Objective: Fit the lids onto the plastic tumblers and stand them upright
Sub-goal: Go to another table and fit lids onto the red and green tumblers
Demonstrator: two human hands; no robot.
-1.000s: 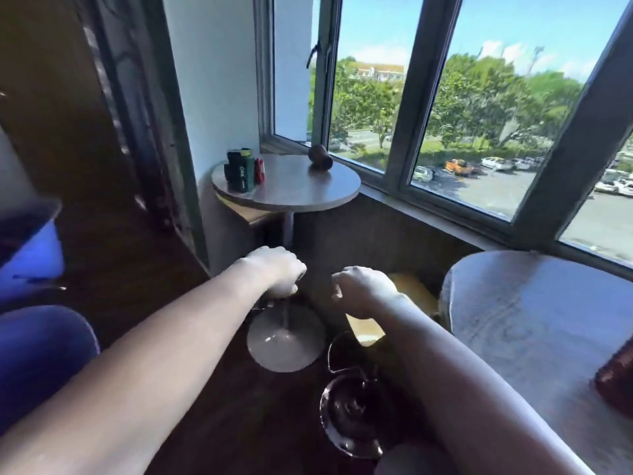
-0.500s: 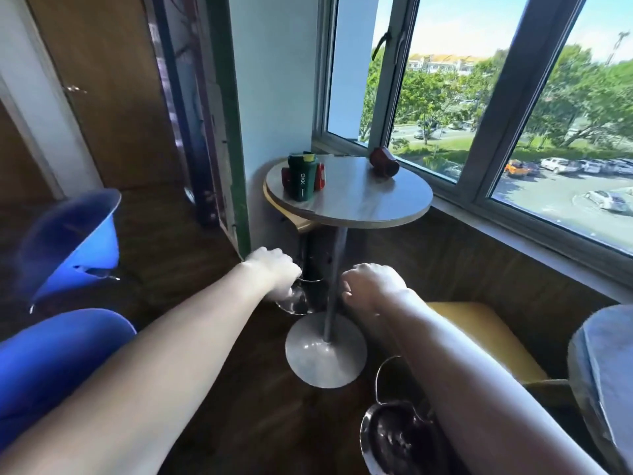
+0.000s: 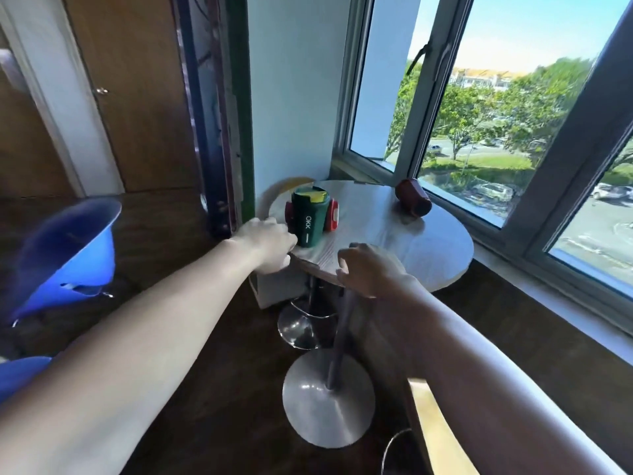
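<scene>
Both hands have come up from below the tabletop since the earlier frames and now sit at the near edge of the round table [image 3: 428,248]. Left hand [image 3: 265,246] is clenched loosely, empty, just beside the green tumbler [image 3: 307,216]. Right hand [image 3: 371,269] is curled over the table edge, possibly gripping it; motion blur prevents certainty. Green tumbler stands upright, lid on, marked "OKK". Red pieces [image 3: 333,217] show on either side behind it. Dark red tumbler [image 3: 412,197] lies on its side near the window [image 3: 479,108], well apart.
</scene>
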